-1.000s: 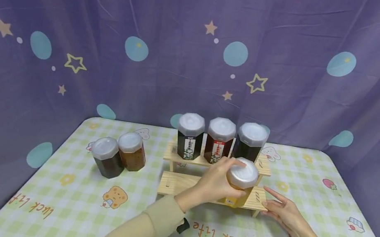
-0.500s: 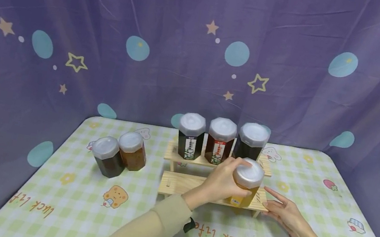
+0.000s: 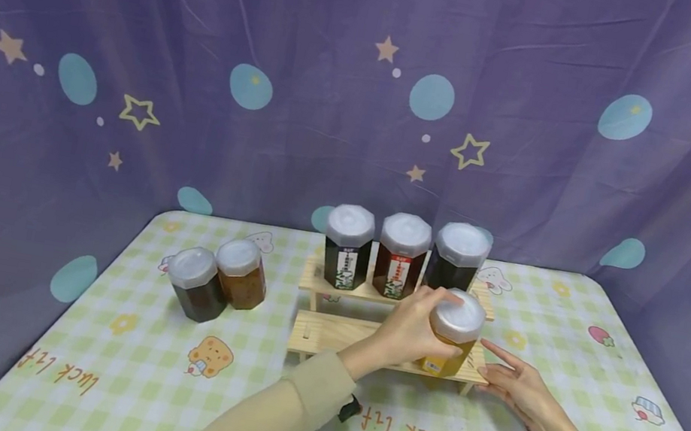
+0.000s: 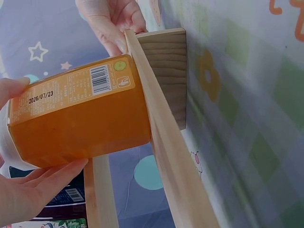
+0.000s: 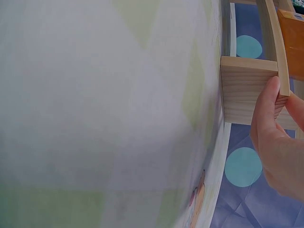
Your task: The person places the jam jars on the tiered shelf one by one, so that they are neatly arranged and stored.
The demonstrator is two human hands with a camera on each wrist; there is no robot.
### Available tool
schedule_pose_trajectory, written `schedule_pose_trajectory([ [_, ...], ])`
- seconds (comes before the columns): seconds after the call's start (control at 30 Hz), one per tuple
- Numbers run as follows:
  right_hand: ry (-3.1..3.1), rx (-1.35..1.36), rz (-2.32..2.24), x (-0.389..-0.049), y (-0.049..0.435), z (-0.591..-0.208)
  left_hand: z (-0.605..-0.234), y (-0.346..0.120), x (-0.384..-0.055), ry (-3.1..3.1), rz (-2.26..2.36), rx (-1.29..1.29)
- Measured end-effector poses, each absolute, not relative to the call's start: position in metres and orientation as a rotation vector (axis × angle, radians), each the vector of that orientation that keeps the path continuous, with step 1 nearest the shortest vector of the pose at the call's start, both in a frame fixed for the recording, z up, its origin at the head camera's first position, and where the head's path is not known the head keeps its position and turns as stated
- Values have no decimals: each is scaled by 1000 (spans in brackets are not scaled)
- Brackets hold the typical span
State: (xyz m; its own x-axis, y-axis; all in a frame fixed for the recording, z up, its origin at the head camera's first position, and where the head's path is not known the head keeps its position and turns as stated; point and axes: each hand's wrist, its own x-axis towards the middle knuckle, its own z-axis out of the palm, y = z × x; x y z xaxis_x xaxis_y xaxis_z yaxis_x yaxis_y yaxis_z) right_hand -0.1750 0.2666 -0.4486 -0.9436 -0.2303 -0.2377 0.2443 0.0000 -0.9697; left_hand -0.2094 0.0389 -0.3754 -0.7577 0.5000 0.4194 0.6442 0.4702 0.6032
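My left hand [image 3: 405, 331] holds an amber jar [image 3: 460, 319] with a frosted lid, thumb and fingers around its upper part. In the left wrist view, the jar [image 4: 80, 109] has its base against the board of the lower tier of a two-tier wooden rack [image 3: 329, 333]. Its label faces that camera. At the rack's right end, my right hand [image 3: 520, 390] pinches the edge of the lower board, as the right wrist view shows with the thumb [image 5: 268, 97] beneath it. Three dark jars, including a red-labelled jar [image 3: 401, 255], stand in a row on the upper tier.
To the left on the checked tablecloth [image 3: 154, 374], a dark jar [image 3: 196, 286] and a brown jar [image 3: 241, 276] stand side by side. A purple patterned curtain [image 3: 309, 103] hangs behind the table.
My left hand has slid the amber jar rightward along the lower tier, toward the rack's right end. My right hand has stayed at the board's edge.
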Motion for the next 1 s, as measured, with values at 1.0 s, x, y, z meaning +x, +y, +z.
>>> schedule_pose_trajectory([
  [1.0,1998,-12,-1983,-174,266,-448,-379,39,-205,-2594,-1248,-1032],
])
